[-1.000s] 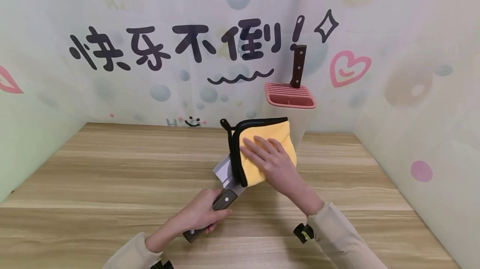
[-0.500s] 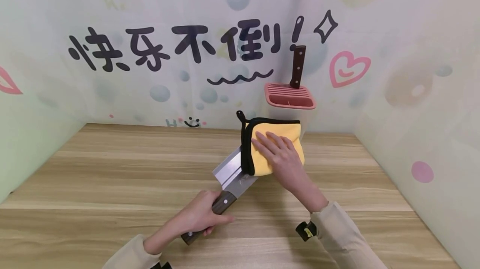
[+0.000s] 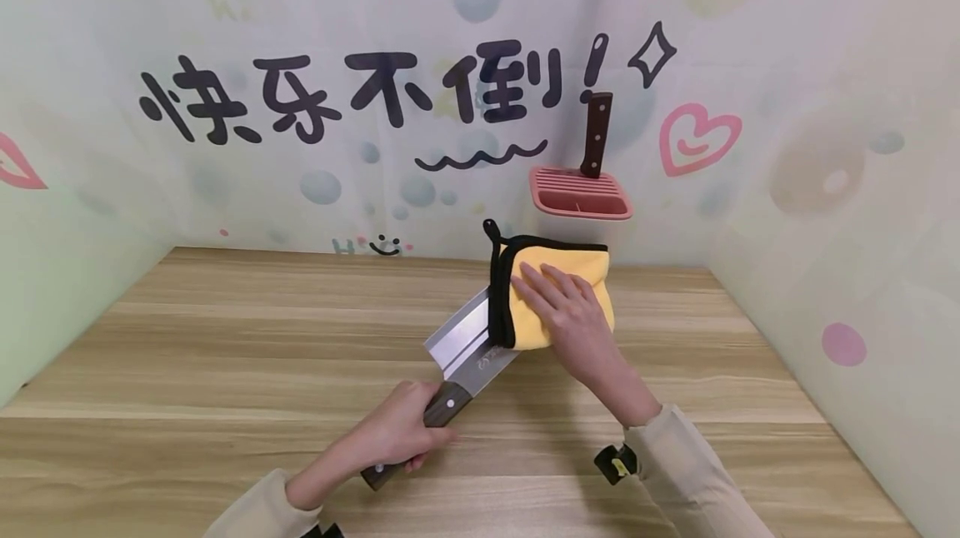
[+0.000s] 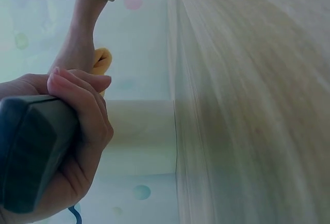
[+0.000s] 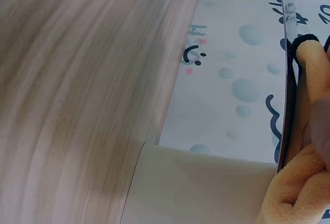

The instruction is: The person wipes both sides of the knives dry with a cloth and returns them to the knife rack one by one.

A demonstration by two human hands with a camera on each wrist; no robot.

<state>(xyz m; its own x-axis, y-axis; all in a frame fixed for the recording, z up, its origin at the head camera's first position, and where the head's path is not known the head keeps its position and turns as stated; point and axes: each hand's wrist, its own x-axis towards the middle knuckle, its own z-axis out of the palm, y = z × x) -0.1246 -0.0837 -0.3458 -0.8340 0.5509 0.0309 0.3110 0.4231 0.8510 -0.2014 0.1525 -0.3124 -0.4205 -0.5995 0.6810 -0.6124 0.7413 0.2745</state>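
A cleaver (image 3: 467, 346) with a broad steel blade and dark riveted handle is held above the table, pointing away to the upper right. The left hand (image 3: 407, 428) grips its handle; in the left wrist view the fingers curl round the handle's dark butt (image 4: 36, 146). Over the far part of the blade lies a folded yellow cloth (image 3: 558, 292) with black edging and a loop. Straight fingers of the right hand (image 3: 573, 317) press the cloth from above, its thumb hidden in the head view. The right wrist view shows the blade edge-on beside the cloth (image 5: 296, 198).
Behind the cloth stands a pale knife block (image 3: 577, 230) with a pink slotted top. A brown-handled knife (image 3: 597, 134) stands in one slot. The wood-grain table (image 3: 225, 355) meets a printed wall sheet (image 3: 360, 213) at the back and pale sides left and right.
The right hand and cloth have slid along the blade, up and to the right, away from the handle. More bare blade shows near the handle. The left hand stays nearly still.
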